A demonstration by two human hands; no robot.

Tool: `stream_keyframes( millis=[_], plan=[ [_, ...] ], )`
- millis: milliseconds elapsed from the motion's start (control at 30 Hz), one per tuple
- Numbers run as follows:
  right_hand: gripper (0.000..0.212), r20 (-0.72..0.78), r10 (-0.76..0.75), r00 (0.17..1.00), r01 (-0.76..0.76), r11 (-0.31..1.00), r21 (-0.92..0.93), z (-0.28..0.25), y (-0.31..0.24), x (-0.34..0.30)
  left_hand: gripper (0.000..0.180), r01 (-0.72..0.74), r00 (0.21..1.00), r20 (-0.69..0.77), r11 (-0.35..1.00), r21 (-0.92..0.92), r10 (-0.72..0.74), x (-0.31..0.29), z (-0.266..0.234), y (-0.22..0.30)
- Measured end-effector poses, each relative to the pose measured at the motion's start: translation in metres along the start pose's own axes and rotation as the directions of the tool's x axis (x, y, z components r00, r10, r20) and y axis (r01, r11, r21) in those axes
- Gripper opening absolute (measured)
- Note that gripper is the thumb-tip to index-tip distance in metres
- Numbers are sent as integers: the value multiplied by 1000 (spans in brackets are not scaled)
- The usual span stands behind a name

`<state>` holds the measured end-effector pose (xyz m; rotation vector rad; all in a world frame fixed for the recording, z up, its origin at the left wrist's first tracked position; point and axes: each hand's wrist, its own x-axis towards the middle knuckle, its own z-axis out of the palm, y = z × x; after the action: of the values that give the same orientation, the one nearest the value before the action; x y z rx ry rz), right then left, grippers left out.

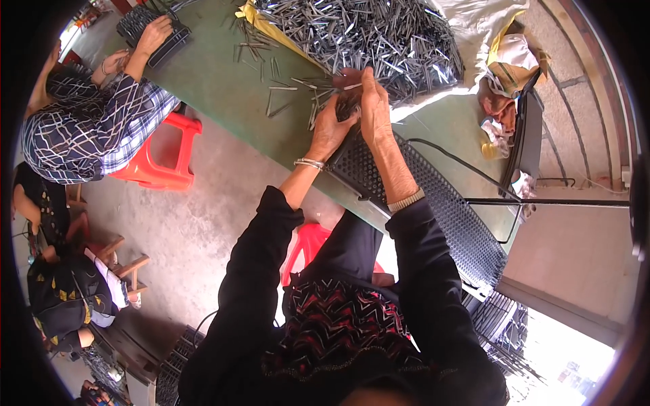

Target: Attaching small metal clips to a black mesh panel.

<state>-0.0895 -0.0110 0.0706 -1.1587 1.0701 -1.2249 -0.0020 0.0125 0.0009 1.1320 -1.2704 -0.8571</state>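
Green worktop [223,95] set diagonally above a concrete floor [210,237]. At its left end, 1 co-worker in a checked shirt [74,139] sits on a red plastic stool [162,177]. Black perforated panel [460,223] passes under the right forearm. White-and-yellow sack [474,27]: open, heaped with thin dark strips [379,40]. Left hand [332,132]: grip holding a small bunch [348,106] just beside the heap. Right hand [374,108]: against the bunch; cannot tell its grip.
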Motion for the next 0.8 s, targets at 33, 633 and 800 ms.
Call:
stream_keyframes(
  millis=[33,633,800],
  plan=[
    [55,-3,1,1000,-1,1000,-1,-1,1,1,37,23,1000,-2,998,51,-23,-1,0,-1],
    [49,-258,124,958,-140,989,-44,-24,-29,-36,23,58,996,67,996,72,-63,-7,-6,-3],
    [39,-184,99,978,-96,995,27,-41,-30,-53,23,40,997,64,990,138,-49,-18,-11,-13]
  ],
)
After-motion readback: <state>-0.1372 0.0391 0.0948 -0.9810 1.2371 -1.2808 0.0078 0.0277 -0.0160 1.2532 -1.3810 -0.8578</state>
